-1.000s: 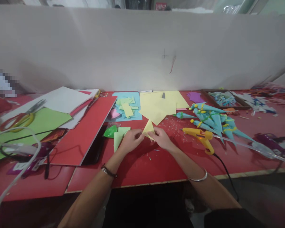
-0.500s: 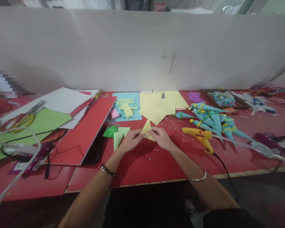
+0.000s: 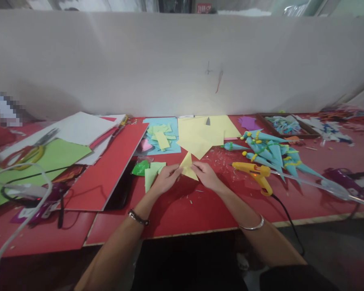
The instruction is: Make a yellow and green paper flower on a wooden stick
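A small piece of yellow paper [image 3: 188, 166], pointed at the top, is held up between my two hands over the red table [image 3: 176, 214]. My left hand [image 3: 167, 178] pinches its left edge between thumb and fingers. On the opposite edge, my right hand [image 3: 206, 175] has its fingers closed on the same paper. Just behind it lies a large yellow sheet [image 3: 200, 137] with a small dark triangle [image 3: 208, 121] on top. Pale green paper pieces [image 3: 151, 173] rest beside my left wrist.
To the right lie a yellow glue gun [image 3: 256, 173] with a black cord and a heap of blue paper cones [image 3: 268, 151]. Behind them stands a brown tray [image 3: 309, 131]. At left are a red board [image 3: 109, 169], scissors [image 3: 33, 155] and a white cable [image 3: 10, 238].
The fingers of both hands have shifted slightly on the yellow paper, my left hand a little to the left, and the paper's tilt has changed a bit. Everything else stays put.
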Demonstrator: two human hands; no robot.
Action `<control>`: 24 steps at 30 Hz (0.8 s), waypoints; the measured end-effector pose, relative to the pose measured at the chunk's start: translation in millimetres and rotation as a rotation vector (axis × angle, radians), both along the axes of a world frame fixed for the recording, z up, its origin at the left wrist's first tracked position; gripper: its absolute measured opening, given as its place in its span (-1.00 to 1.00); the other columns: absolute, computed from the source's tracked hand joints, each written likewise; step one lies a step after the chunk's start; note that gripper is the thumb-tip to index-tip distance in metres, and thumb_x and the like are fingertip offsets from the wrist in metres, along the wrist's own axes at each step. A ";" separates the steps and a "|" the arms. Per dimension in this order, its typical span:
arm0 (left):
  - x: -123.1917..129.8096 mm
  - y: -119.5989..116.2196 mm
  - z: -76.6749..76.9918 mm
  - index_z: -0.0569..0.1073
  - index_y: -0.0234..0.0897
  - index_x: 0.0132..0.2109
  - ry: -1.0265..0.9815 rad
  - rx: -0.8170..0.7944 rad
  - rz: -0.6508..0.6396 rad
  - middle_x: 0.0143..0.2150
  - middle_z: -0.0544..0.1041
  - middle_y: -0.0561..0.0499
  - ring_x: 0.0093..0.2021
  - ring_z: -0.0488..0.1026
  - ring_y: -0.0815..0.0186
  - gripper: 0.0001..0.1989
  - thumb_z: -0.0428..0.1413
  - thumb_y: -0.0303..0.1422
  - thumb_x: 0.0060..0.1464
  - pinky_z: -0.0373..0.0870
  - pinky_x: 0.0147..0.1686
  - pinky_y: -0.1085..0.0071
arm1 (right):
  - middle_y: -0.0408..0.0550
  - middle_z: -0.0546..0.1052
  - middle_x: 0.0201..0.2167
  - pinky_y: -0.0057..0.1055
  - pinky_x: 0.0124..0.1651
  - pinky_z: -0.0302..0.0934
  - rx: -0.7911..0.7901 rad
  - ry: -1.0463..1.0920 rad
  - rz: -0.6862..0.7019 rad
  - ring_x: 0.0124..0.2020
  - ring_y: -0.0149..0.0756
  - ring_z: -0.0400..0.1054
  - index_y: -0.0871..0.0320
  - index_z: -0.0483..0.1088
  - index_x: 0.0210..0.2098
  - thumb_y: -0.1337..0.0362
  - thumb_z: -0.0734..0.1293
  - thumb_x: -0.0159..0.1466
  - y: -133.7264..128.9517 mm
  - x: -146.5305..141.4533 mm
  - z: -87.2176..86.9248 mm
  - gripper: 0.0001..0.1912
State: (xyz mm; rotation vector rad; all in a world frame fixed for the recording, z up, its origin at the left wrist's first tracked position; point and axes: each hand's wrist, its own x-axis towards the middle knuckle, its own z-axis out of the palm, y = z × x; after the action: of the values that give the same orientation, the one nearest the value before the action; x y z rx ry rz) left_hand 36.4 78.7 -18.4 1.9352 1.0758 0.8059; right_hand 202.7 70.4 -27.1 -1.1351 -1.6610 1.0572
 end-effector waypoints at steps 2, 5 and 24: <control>0.1 0.9 -0.8 0.12 -0.30 -0.58 0.042 0.056 0.022 -0.63 0.15 0.14 -0.57 0.12 0.46 -0.64 -0.17 -0.21 0.11 0.05 -0.52 0.51 | -0.20 0.28 -0.64 -0.49 -0.47 0.05 0.008 -0.033 -0.009 -0.55 -0.42 0.18 0.16 0.19 -0.61 0.15 0.14 0.17 -0.8 0.1 0.5 -0.70; 0.3 1.8 -1.9 0.07 -0.28 -0.57 0.101 0.131 0.074 -0.63 0.09 0.15 -0.57 0.07 0.47 -0.65 -0.15 -0.21 0.10 0.00 -0.54 0.50 | -0.24 0.23 -0.72 -0.50 -0.52 0.03 -0.030 -0.075 0.041 -0.63 -0.45 0.15 0.16 0.16 -0.64 0.14 0.15 0.17 -3.2 -0.6 0.3 -0.68; 0.7 -2.6 4.0 0.10 -0.29 -0.59 0.143 -0.011 -0.153 -0.73 0.13 0.17 -0.65 0.11 0.49 -0.62 -0.19 -0.21 0.13 0.03 -0.58 0.53 | -0.24 0.18 -0.72 -0.50 -0.56 -0.01 0.024 -0.037 -0.035 -0.65 -0.47 0.12 0.15 0.14 -0.63 0.04 0.08 0.21 -3.7 -1.2 -0.1 -0.61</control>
State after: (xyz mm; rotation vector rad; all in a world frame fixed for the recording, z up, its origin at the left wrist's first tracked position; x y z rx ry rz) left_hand 37.1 76.1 -14.4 2.0630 0.9979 0.5838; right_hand 201.5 66.6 -27.1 -1.1708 -1.6724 0.9968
